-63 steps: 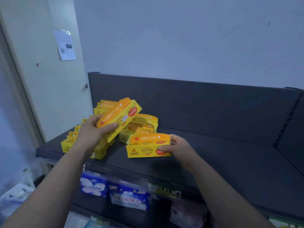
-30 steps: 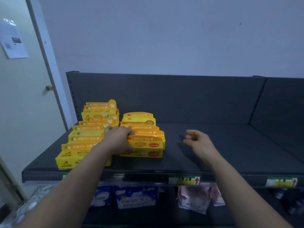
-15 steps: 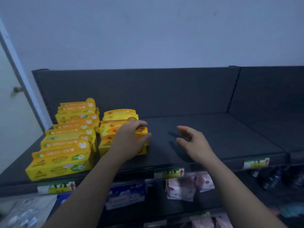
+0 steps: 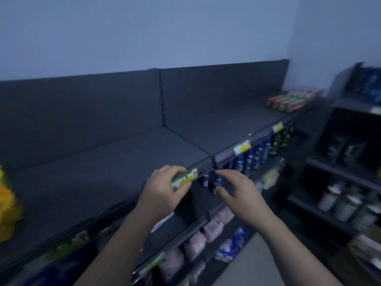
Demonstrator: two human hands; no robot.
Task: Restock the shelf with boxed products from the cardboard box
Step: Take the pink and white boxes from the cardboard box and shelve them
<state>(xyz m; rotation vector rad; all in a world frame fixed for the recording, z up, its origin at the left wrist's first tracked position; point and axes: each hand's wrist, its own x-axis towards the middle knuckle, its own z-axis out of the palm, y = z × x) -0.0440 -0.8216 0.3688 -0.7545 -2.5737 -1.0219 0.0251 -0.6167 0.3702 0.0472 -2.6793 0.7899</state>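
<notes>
Both hands empty, left hand (image 4: 162, 190) curled loosely in front of the shelf (image 4: 107, 162) edge label, right hand (image 4: 237, 193) spread wide; yellow boxed products (image 4: 7, 205) blurred at 9 o'clock, cardboard box unseen — risk: hands clip that label strip.

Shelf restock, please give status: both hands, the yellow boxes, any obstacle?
Left hand open, fingers at price label. Right hand open, holding nothing. Yellow boxes blurred at far left on shelf. Nothing in the way.
</notes>
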